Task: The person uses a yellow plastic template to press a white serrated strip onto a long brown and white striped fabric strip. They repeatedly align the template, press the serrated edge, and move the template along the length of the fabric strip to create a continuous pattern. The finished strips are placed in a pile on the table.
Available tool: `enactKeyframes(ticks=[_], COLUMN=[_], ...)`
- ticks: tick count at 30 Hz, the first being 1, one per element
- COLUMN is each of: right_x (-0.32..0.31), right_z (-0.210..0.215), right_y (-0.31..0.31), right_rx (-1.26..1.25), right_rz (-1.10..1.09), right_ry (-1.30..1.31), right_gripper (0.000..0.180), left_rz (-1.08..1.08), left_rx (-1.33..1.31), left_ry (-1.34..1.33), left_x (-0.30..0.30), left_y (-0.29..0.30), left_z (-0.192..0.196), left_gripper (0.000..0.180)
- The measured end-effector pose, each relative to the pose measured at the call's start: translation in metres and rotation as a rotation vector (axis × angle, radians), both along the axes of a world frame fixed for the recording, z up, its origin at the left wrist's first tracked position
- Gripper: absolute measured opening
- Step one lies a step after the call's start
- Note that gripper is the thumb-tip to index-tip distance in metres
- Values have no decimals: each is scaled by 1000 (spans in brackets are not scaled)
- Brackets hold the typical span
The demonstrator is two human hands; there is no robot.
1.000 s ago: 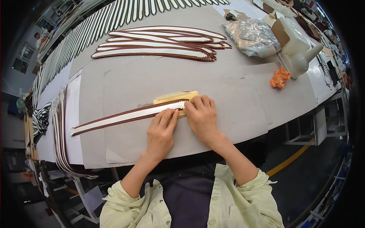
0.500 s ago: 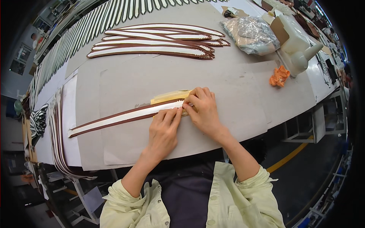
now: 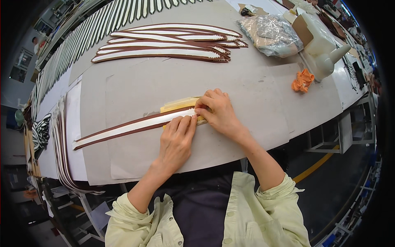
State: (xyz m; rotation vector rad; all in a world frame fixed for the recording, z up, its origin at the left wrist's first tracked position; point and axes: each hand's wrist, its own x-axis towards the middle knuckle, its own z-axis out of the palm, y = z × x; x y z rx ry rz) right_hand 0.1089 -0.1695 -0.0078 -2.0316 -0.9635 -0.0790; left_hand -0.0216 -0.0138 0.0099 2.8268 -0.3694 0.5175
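A long strap (image 3: 135,126) with brown folded edges and a white middle lies across the table in front of me. Its right end, with small notches in the brown edge, is under my fingers. My right hand (image 3: 221,113) pinches the tip of that end between thumb and fingers. Beside it, my left hand (image 3: 176,140) is closed on the strap's near edge, fingertips close together; its thumb is hard to make out. Beneath the strap end sits a yellow pad or block (image 3: 179,104), partly hidden by the strap and my hands.
Several similar brown-and-white straps (image 3: 160,53) are piled farther back. More straps (image 3: 61,144) hang over the left edge. Dark-edged strips (image 3: 88,43) line the far side. At right are a plastic-wrapped bundle (image 3: 271,36), a white plastic bottle (image 3: 321,61) and a crumpled orange piece (image 3: 303,80).
My right hand has shifted slightly left and its fingers have bunched closer over the strap's tip. My left hand stays in nearly the same place on the strap.
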Motion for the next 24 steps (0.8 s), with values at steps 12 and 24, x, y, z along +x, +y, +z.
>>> enactKeyframes(ticks=[12, 24], right_x=[10, -6], right_z=[-3, 6], right_y=[0, -35], right_rx=[9, 61], right_rz=[84, 56], right_ry=[9, -9], right_gripper=[7, 22], left_rz=[-23, -7], left_rx=[-43, -18], left_ry=[28, 16], left_x=[3, 8], left_y=[-4, -8], left_z=[3, 0], left_gripper=[55, 66])
